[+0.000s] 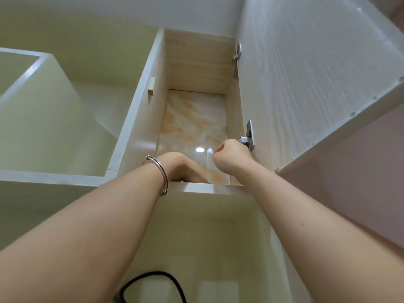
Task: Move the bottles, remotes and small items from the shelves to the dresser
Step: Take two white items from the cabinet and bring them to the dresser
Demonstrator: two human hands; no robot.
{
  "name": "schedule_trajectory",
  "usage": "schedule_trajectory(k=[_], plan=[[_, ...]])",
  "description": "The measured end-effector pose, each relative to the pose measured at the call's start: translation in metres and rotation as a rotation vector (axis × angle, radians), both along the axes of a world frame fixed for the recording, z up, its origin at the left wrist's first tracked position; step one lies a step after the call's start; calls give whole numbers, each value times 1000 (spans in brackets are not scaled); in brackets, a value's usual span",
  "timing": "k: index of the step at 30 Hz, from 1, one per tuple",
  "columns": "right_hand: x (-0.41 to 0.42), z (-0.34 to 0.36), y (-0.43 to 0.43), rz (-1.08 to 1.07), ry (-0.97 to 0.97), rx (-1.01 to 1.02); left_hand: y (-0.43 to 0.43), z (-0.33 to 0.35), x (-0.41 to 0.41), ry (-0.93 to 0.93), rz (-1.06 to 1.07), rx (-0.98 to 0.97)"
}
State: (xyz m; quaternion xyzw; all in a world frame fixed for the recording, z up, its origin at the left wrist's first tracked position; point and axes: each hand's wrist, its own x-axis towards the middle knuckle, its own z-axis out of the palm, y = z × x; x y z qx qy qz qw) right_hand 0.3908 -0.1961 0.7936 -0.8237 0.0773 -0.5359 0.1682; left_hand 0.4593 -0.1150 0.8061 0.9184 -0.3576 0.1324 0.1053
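The camera looks steeply up into a tall, narrow wall cupboard compartment (pixel 192 68) with pale wood-grain side walls and a glossy cream-and-orange marbled back panel (pixel 192 119). Its white textured door (pixel 306 73) stands swung wide to the right of the compartment, held by two metal hinges, the lower one (pixel 249 136) just beside the right hand. The left hand (pixel 177 167), a thin silver bangle (pixel 158 174) on its wrist, reaches over the compartment's white front edge (pixel 207 188); its fingers are hidden behind that edge, so whether its grip holds anything cannot be told. The right hand (pixel 231 156) is raised inside the compartment in a clenched fist; nothing can be made out in its grip. No bottle, remote or small item is in sight in the compartment. Below the compartment, a black cable (pixel 153 283) loops.
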Motion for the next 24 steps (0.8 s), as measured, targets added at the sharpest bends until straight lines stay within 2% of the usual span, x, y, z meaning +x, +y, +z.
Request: schedule_trajectory(k=[4, 9, 12, 18, 24], plan=[[12, 10, -2, -139, 176, -62, 22, 1, 7, -85, 78, -55], [32, 16, -1, -385, 677, -299, 49, 6, 9, -119, 151, -105], [48, 21, -10, -493, 860, -329, 53, 10, 6, -81, 207, -86], [54, 30, -18, -517, 856, -244, 44, 10, 5, 62, 186, -28], [16, 17, 10, -441, 920, -322, 53, 10, 6, 101, 137, -129]])
